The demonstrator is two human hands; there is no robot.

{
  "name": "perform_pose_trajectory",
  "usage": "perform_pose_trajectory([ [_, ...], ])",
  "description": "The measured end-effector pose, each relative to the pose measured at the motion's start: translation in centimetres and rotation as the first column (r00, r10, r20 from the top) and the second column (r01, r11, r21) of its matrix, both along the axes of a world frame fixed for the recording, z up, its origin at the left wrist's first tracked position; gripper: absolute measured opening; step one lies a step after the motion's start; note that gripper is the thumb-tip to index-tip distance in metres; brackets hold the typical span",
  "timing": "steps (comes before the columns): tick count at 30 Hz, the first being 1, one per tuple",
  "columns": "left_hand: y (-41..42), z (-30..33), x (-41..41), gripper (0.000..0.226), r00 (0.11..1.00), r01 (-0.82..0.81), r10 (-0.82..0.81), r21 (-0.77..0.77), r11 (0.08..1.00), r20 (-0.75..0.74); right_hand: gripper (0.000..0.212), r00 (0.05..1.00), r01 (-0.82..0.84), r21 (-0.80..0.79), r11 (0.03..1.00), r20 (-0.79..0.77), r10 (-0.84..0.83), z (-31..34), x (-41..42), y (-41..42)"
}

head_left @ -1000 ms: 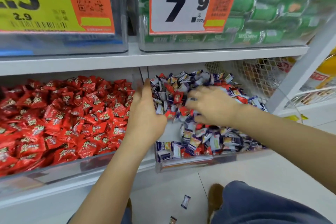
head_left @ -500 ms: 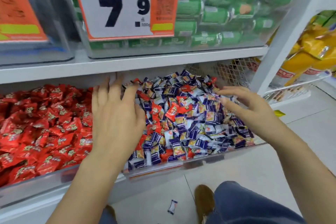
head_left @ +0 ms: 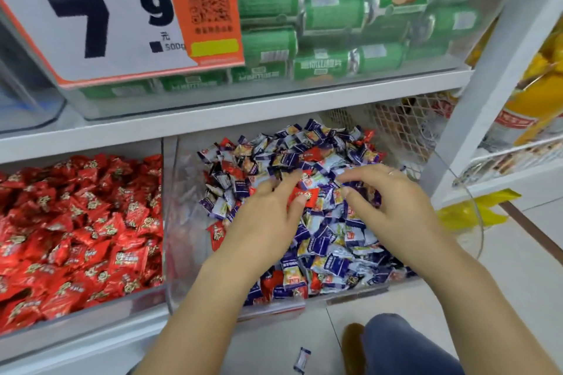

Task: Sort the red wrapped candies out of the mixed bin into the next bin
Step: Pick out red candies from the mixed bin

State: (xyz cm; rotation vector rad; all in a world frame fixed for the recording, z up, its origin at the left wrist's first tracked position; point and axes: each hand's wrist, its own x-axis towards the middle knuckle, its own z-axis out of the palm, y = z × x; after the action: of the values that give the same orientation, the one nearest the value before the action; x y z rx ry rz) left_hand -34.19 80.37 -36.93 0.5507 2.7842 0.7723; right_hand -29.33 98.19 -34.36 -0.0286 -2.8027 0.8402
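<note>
White shop shelving fills the view, its upper tier stacked with green packets behind a clear front that carries an orange-and-white price card reading 7.9. On the lower tier two clear bins stand side by side. The left-hand bin is packed with red wrapped candies. The mixed bin to its right holds a heap of purple-and-white sweets with red ones scattered through it.

Both of the person's bare hands reach into the mixed bin, resting on top of the heap. The left hand lies palm down with its fingers stretched forward, and one red candy is pinched between its fingertips near the middle of the pile. The right hand hovers just beside it, fingers loosely curled over the purple wrappers, with a ring on one finger; it appears to hold nothing.

Another red candy lies at the left edge of the heap, close to the left wrist, and more red wrappers show against the bin's front wall.

Below, on the pale tiled floor, a single purple-and-white sweet lies near the person's brown shoe and blue-trousered knee. Yellow bags sit on the neighbouring rack at right.
</note>
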Motion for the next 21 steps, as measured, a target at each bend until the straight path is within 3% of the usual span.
perform_pose_trajectory([
  [5,0.6,0.0,0.1,0.036,0.995,0.071,-0.078,-0.109,0.991,-0.057,0.027,0.996,-0.057,0.059,0.997,-0.063,0.061,0.2,-2.5,-1.9],
  [8,-0.2,0.9,0.1,0.028,0.995,0.084,-0.087,-0.098,0.992,-0.037,0.038,0.99,-0.13,0.059,0.99,-0.047,0.133,0.0,-3.9,-3.7],
  [11,-1.9,2.1,-0.2,0.022,0.994,-0.086,0.08,-0.078,0.993,-0.079,0.046,0.974,-0.205,0.113,0.972,0.116,0.192,-1.0,-4.5,-4.8],
  [14,-2.6,2.6,0.1,0.017,0.957,-0.26,0.242,-0.096,0.961,-0.161,0.04,0.97,-0.21,0.315,0.926,0.185,0.157,-1.9,-4.4,-5.0],
  [18,-2.2,2.1,0.2,0.043,0.937,-0.349,0.336,-0.191,0.917,-0.101,0.032,0.985,-0.12,0.328,0.937,0.154,0.073,-1.6,-3.8,-4.4],
  [21,-2.2,1.7,-0.1,0.057,0.942,-0.334,0.329,-0.258,0.907,-0.061,0.04,0.979,-0.112,0.311,0.944,0.197,0.051,-1.2,-3.3,-3.6],
])
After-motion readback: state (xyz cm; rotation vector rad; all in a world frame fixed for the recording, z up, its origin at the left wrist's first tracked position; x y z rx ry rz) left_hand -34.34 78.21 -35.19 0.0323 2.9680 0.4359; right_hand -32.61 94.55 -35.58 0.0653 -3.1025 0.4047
